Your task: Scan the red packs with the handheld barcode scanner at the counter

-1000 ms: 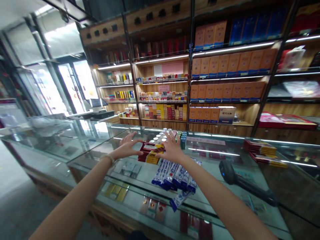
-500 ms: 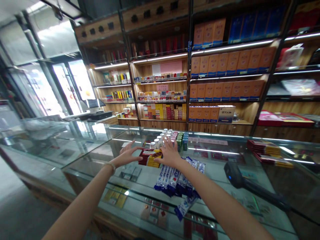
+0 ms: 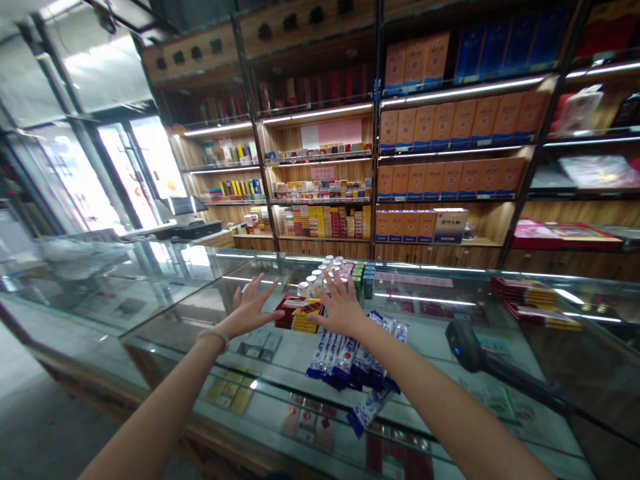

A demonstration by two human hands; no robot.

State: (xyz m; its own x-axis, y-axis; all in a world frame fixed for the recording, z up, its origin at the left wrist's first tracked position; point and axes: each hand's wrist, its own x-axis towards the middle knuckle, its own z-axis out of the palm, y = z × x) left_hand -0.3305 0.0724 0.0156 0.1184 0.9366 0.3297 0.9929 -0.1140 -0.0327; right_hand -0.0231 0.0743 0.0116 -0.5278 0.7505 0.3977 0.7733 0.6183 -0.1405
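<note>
A stack of dark red and yellow packets [image 3: 299,315] lies on the glass counter between my two hands. On its left, my left hand [image 3: 251,308] has its fingers spread, with the thumb near the stack's edge. My right hand [image 3: 341,305] is at the stack's right side, fingers spread too, thumb at or close to the packets; whether it touches cannot be made out. Right behind stand several white-capped bottles [image 3: 313,281] and small green and blue packs [image 3: 363,281]. Blue and white wrapped packets [image 3: 345,357] lie fanned out below my right wrist, one set apart toward the front.
A black handheld scanner [image 3: 470,348] lies on the counter at the right, its cable trailing off. Another stack of red and yellow packets [image 3: 537,303] sits farther right. Shelves with orange boxes [image 3: 453,175] line the back wall. A monitor [image 3: 186,205] stands at the back left.
My left hand has opened wider, its fingers lifting and spreading away from the red and yellow stack. My right fingers are more spread. The packets stay in place while the view shifts slightly.
</note>
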